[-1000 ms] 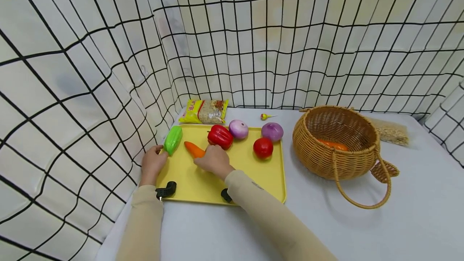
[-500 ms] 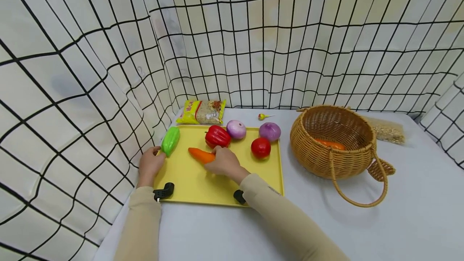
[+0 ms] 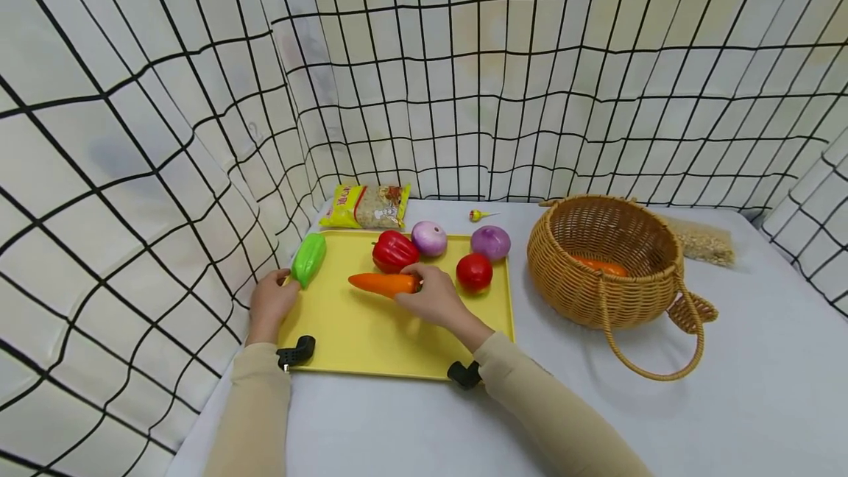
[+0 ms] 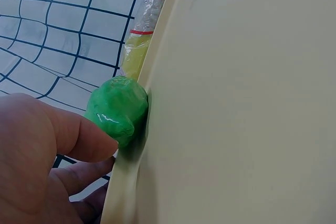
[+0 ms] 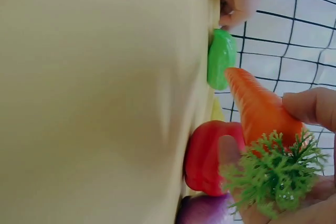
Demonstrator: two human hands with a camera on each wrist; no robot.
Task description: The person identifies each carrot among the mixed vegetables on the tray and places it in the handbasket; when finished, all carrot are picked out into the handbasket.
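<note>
In the head view, my right hand (image 3: pixel 437 297) holds an orange carrot (image 3: pixel 383 284) by its thick end above the yellow tray (image 3: pixel 344 344). The right wrist view shows the carrot's leafy green top (image 5: pixel 275 174) between thumb and fingers. My left hand (image 3: pixel 271 304) grips the tray's left rim, thumb on the inner side. Right by that thumb lies a ridged green fruit or vegetable (image 3: pixel 308 259) along the rim. Behind the carrot are a red bell pepper (image 3: pixel 394 252) and a pale purple onion (image 3: pixel 429 238). A darker purple onion (image 3: pixel 491 243) and a red tomato-like ball (image 3: pixel 474 272) sit farther right.
A wicker basket (image 3: pixel 563 289) with orange items (image 3: pixel 601 266) inside stands right of the tray, its handle hanging forward. Behind the tray lie a yellow packet (image 3: pixel 371 206) and a small lollipop-like item (image 3: pixel 478 216). A clear bag of grains (image 3: pixel 705 241) lies behind the basket. Black netting surrounds the table.
My right hand has moved right and lifted the carrot, which now lies nearly level and shows more of its length. The left hand has stayed at the tray rim.
</note>
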